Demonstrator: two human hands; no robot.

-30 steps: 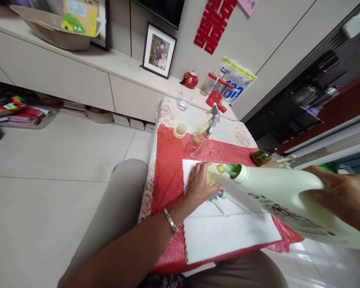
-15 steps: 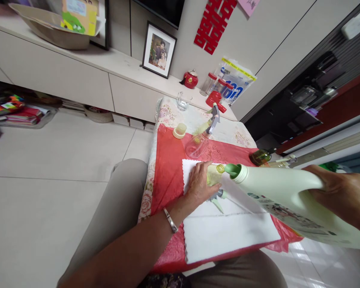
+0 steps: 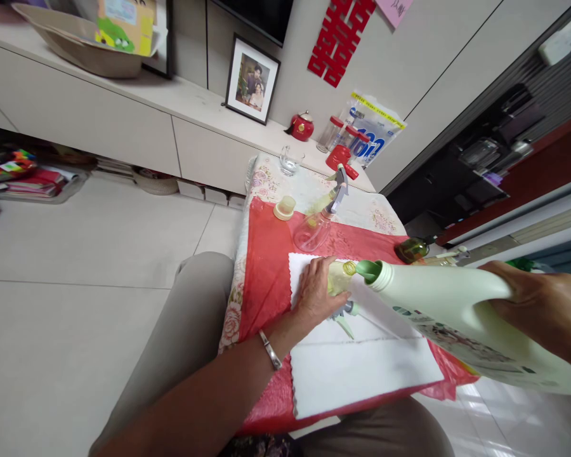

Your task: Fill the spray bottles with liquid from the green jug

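Observation:
My left hand (image 3: 316,293) is wrapped round a small yellowish bottle (image 3: 337,277) standing on a white cloth (image 3: 361,362). In my right hand (image 3: 542,311) is a large pale green jug (image 3: 452,311), gripped by its handle and tipped sideways. The jug's open spout (image 3: 368,270) sits right at the small bottle's mouth. A detached spray head (image 3: 345,312) lies on the cloth just below my left hand.
A red sheet (image 3: 266,266) covers the small flowered table (image 3: 309,187). On it lie a clear spray bottle (image 3: 318,222), a yellow cap (image 3: 285,207), a glass (image 3: 289,160) and a dark green bottle (image 3: 412,249). A low cabinet (image 3: 124,120) runs along the wall.

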